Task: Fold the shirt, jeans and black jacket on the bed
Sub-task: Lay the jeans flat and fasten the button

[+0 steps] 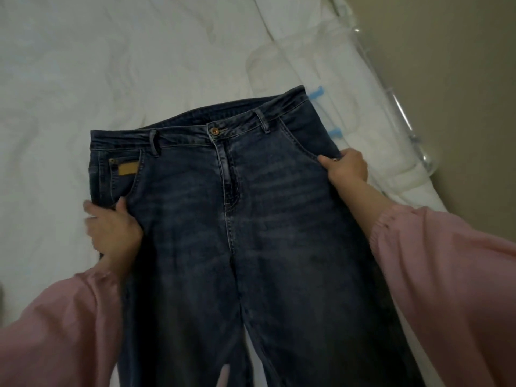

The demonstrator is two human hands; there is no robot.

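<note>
Rumpled white sheet (97,65) open beyond and left of the jeans (237,205), plastic-wrapped white bedding (363,121) with blue clips (317,93) crowding the jeans' right edge, left hand (111,230) and right hand (346,166) gripping the jeans' side seams

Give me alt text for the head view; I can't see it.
Dark blue jeans lie unfolded, front up, on a white bed. The left hand and right hand, in pink sleeves, each grip a side seam near the hips.
</note>
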